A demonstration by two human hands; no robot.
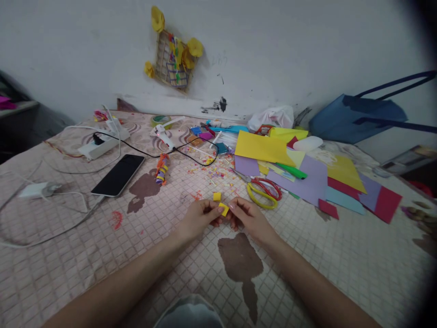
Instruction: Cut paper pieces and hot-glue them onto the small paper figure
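Observation:
A small yellow paper square [224, 209] is pinched between the thumb and fingers of my left hand [198, 217]. My right hand [251, 218] meets it from the other side, its thumb and fingertips closed at the square's right edge. Just beyond my left fingers lies another yellow square [216, 196]. Scissors with red and yellow handles [262, 193] rest to the right of my right hand. Ahead and to the left stands a small roll of purple, yellow and orange paper [162, 168].
A white glue gun [164, 136] with a black cord lies farther back. Coloured paper sheets [262, 148] are heaped at the right, and paper scraps [218, 173] are scattered mid-table. A phone [119, 175], cables and a power strip [102, 143] occupy the left. A blue bag [355, 120] stands back right.

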